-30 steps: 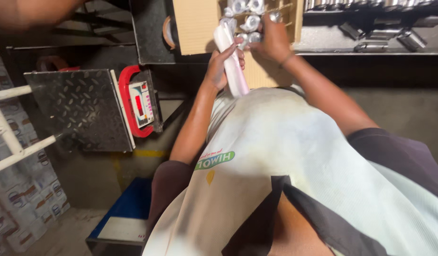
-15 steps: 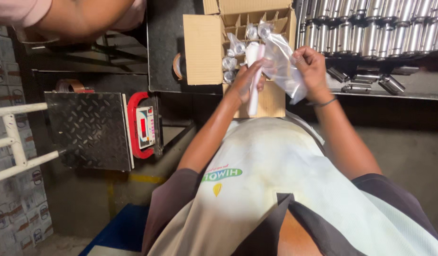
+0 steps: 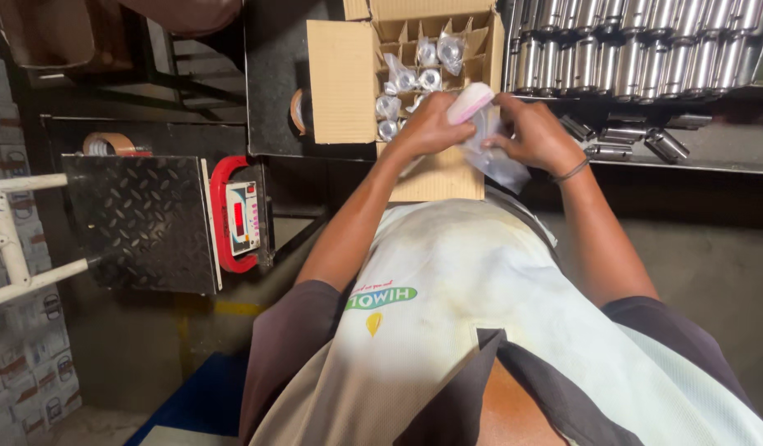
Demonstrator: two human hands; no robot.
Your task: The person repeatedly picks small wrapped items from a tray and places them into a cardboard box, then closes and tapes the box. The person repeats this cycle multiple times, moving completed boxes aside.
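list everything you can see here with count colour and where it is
cardboard box: one, brown, open, with dividers, top centre on the dark bench
bagged metal parts: several, silvery in clear bags, in the box cells
metal cylinders: many, shiny steel, in rows top right; a few loose ones lie below them
tape rolls: two, brown, one behind the scale, one left of the box
platform scale: one, dark checker plate with a red-framed display, left
white frame: one, far left
printed cartons: several, pale, bottom left
clear plastic bag: one, under both hands
left hand: holds a pale pink-white piece over the box
right hand: grips the bag
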